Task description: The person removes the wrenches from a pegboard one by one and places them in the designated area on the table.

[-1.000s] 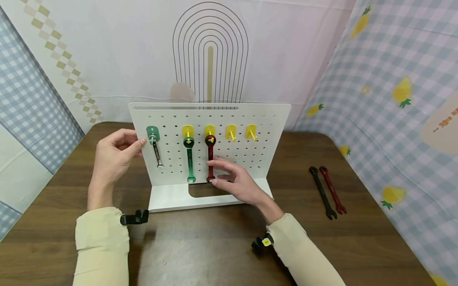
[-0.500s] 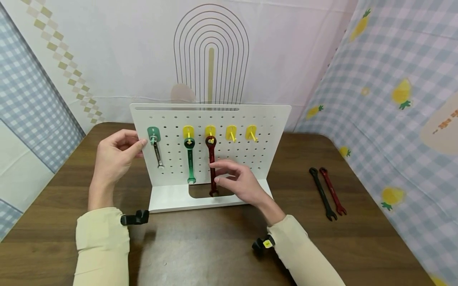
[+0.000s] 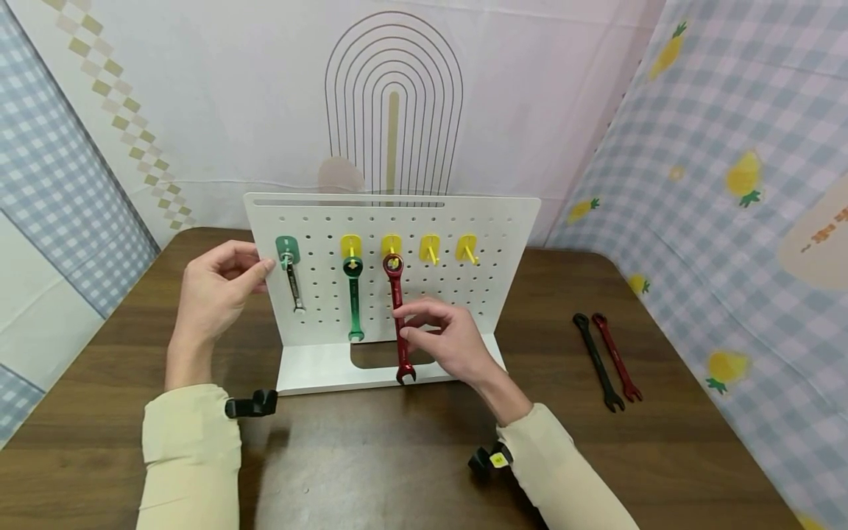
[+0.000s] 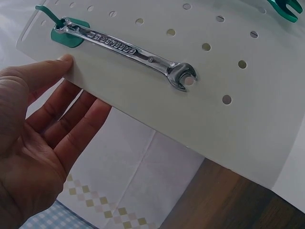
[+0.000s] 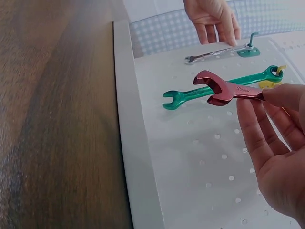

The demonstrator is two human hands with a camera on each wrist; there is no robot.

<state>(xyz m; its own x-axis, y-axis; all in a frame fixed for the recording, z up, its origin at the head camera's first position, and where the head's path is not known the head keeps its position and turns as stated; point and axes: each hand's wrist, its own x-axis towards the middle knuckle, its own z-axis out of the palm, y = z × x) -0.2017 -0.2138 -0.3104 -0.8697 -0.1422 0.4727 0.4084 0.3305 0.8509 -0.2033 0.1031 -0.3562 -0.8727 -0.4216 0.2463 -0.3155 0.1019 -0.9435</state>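
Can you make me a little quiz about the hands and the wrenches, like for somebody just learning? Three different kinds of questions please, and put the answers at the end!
1. Which hand is pinching the edge of the white pegboard?

2. What colour is the wrench that the right hand holds between its fingers?
a) green
b) silver
c) red

3. True or false: every yellow hook has a wrench hanging on it.

Key:
1. The left hand.
2. c
3. False. The rightmost yellow hook in the head view is bare.
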